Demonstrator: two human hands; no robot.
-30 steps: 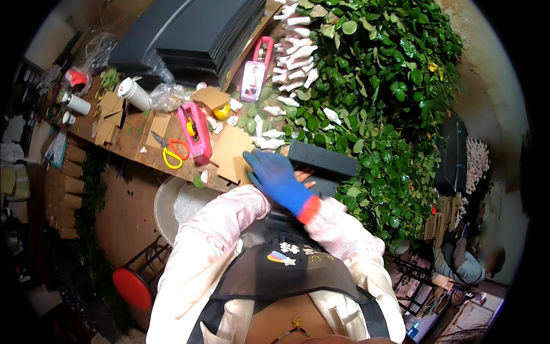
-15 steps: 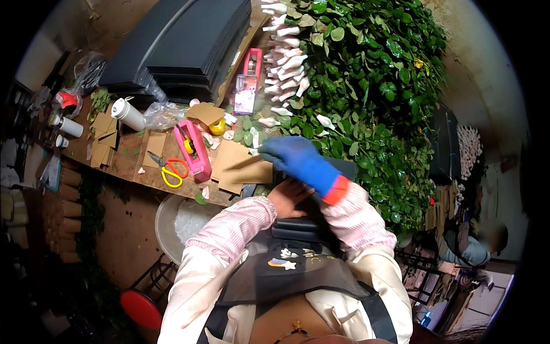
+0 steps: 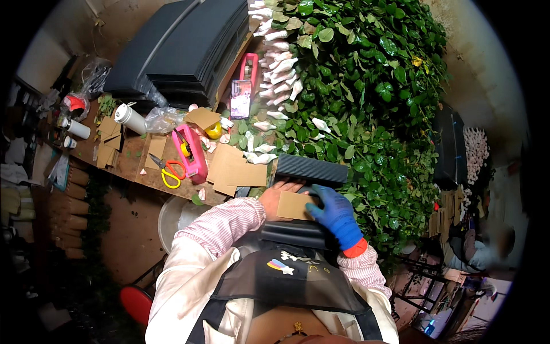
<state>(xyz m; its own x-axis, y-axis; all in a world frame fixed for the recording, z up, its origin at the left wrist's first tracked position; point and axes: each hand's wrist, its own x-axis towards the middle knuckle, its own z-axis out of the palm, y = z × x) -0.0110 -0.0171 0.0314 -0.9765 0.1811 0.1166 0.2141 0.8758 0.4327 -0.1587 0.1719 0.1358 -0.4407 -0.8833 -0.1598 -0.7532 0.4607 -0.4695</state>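
Note:
My right hand [image 3: 335, 213], in a blue knit glove with a red cuff, pinches the right end of a small brown cardboard piece [image 3: 295, 206]. That piece lies over part of my bare left hand [image 3: 274, 198], whose visible fingers stretch flat beyond its upper edge. Just past my fingers is a black ribbed sheet [image 3: 312, 168]. Between my hands and my apron sits a black folded bundle [image 3: 298, 234]. More brown cardboard pieces [image 3: 232, 169] lie on the table left of my hands.
Leafy stems with white-sleeved flower heads [image 3: 281, 74] are piled at the far right. On the left are a pink tape dispenser [image 3: 197, 163], scissors [image 3: 171, 173], a phone [image 3: 240, 98] and a white bottle [image 3: 130, 118]. Black sheets [image 3: 195, 49] are stacked behind, and a red stool [image 3: 136, 304] stands below.
My gloved right hand has come from the loose cardboard pieces back toward me and to the right, bringing one piece over my left hand. The black ribbed sheet is now more exposed.

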